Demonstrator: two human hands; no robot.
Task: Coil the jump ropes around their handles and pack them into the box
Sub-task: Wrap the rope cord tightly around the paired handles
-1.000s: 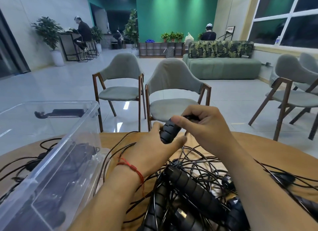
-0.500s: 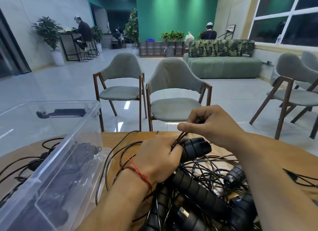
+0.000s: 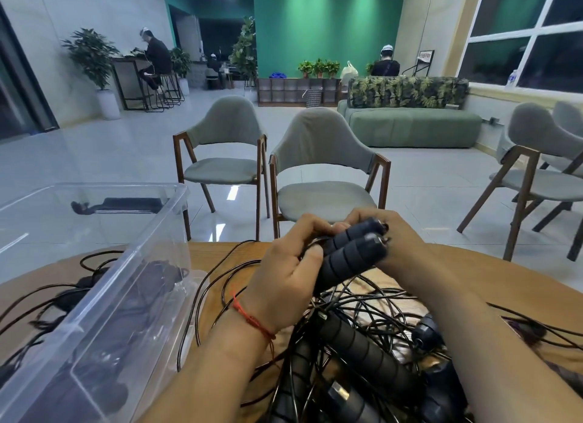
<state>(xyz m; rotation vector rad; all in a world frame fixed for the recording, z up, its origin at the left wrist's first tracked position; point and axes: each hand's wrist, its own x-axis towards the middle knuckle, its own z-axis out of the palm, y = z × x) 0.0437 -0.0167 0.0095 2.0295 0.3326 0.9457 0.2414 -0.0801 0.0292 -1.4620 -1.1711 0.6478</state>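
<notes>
Left hand (image 3: 284,284) and right hand (image 3: 402,244) curl fingers (image 3: 310,255) round paired handles (image 3: 350,255); clear box (image 3: 132,284) seemingly part-filled; tangled rope pile (image 3: 362,344) remains.

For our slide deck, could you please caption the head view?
Left hand and right hand hold paired handles above tangled ropes beside clear box.

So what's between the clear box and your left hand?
Between the clear box and the left hand, loose black rope loops lie on the wooden table, in the head view.
</notes>
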